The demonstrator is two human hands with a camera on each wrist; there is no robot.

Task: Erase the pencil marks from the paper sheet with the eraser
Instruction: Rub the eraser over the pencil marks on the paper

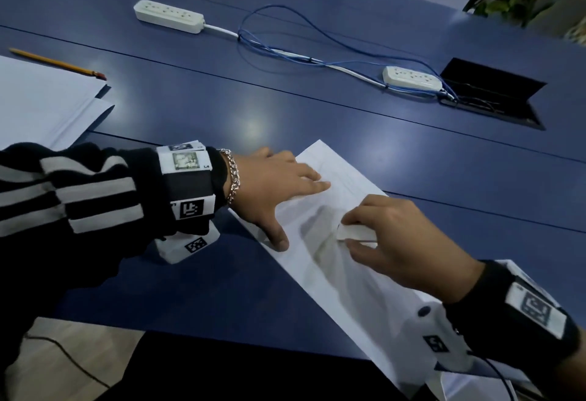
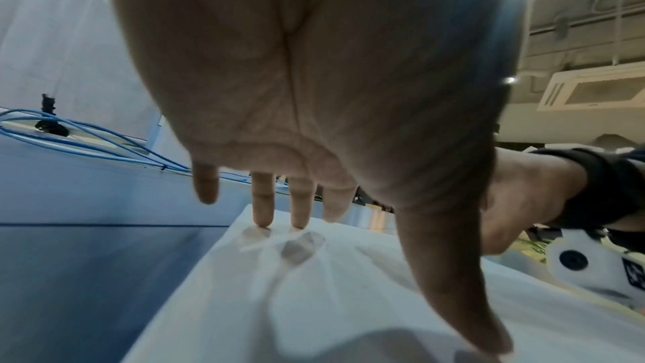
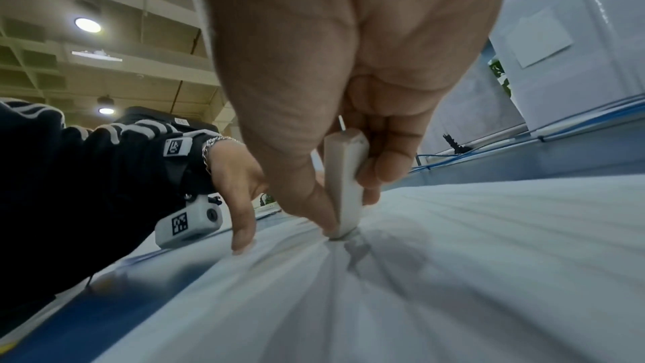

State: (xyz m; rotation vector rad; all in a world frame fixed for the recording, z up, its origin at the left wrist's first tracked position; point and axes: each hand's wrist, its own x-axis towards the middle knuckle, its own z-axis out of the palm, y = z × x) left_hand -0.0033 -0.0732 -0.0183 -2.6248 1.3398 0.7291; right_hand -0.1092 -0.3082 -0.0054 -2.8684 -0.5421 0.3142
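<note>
On the blue worktop (image 1: 222, 273) the paper sheet (image 1: 333, 273) lies with its long axis running diagonally away from me. My left hand (image 1: 272, 185) presses its far part, fingers straight. Just beside it, nearer me, my right hand (image 1: 402, 242) pinches the eraser (image 1: 353, 232), tip on the sheet.

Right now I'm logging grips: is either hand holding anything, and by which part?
The right hand pinches the eraser by its long sides, tip on the paper. The left hand holds nothing, only pressing the paper.
</note>
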